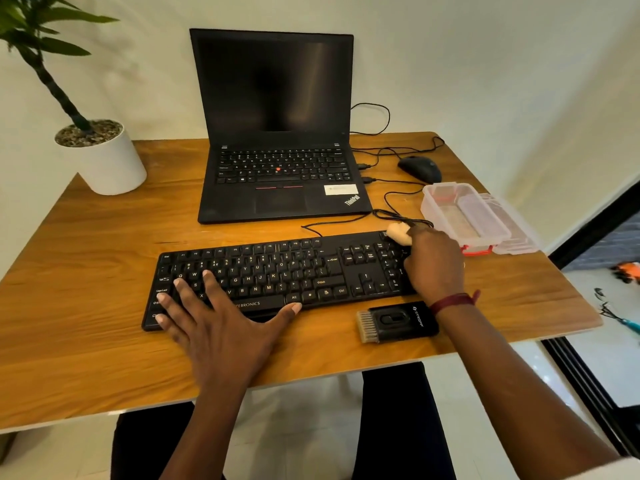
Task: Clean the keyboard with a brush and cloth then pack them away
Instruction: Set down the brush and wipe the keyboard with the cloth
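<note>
On the bench (86,271), hands on a Zebronics keyboard (311,268).
Left hand (225,327): fingers (216,289) flat, released; right hand (433,261): fingers grasp a pale cloth (398,233).

The person is wearing a dark red thread bracelet (452,302) on the wrist of the right hand (433,265). It is running round in a few thin strands, with a short loose end sticking out at the outer side. Both forearms are showing bare over the worktop (86,271). Below the worktop's near edge, dark trousers (394,420) are covering both legs. A sliver of pale sleeve (631,471) is showing high on the right arm.
</note>
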